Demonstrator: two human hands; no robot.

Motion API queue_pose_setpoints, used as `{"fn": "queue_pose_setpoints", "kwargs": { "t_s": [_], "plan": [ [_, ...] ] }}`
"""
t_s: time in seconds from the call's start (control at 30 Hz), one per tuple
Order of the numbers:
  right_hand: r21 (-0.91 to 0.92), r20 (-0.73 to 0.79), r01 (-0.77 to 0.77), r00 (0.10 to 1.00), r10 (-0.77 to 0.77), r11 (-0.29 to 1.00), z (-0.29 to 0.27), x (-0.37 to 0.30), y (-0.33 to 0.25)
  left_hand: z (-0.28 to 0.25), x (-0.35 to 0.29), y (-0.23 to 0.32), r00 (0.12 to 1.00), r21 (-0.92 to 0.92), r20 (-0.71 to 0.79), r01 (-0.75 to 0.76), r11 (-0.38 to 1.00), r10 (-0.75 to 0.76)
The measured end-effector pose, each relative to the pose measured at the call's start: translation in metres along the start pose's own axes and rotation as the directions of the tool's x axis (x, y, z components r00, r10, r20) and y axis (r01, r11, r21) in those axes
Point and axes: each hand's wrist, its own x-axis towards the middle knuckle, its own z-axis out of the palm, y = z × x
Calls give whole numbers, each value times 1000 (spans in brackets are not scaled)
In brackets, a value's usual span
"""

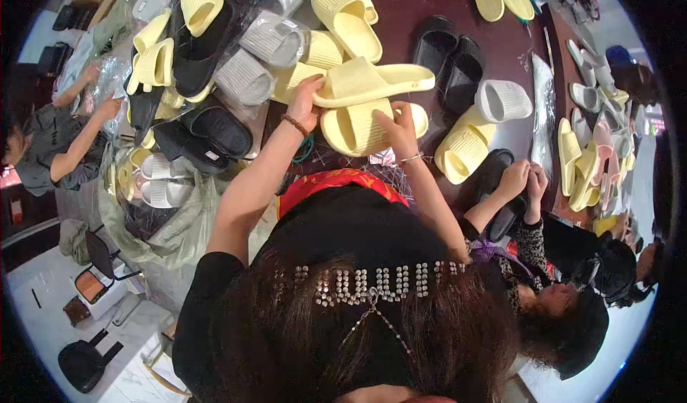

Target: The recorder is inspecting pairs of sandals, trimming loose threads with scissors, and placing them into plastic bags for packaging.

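While the right hand (pixel 402 132) pinches the lower yellow slipper (pixel 366 131) at twelve o'clock, thumb on strap, the left hand (pixel 303 102) grips the upper yellow slipper (pixel 349 82), fingers curled; a slack hold could drop one among lookalike slippers (pixel 340 6) beyond.

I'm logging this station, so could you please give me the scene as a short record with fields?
Left hand: left hand holds the upper slipper
Right hand: right hand holds the lower slipper
Held colour: both yellow
Surface: dark red table
Left of hands: grey slippers in clear plastic
Right of hands: black pair, white slipper
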Motion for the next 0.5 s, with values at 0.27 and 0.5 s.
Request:
{"fn": "queue_pose_setpoints", "kwargs": {
  "t_s": [0.27, 0.5],
  "plan": [
    [-91, -37, -23, 999, 20, 996, -8, 2, 11, -18, 18, 9, 897, -171, 200, 427, 888, -393],
    [-150, 77, 36, 997, -24, 988, -19, 16, 36, -21, 10, -5, 919, -153, 130, 390, 908, -373]
  ]
}}
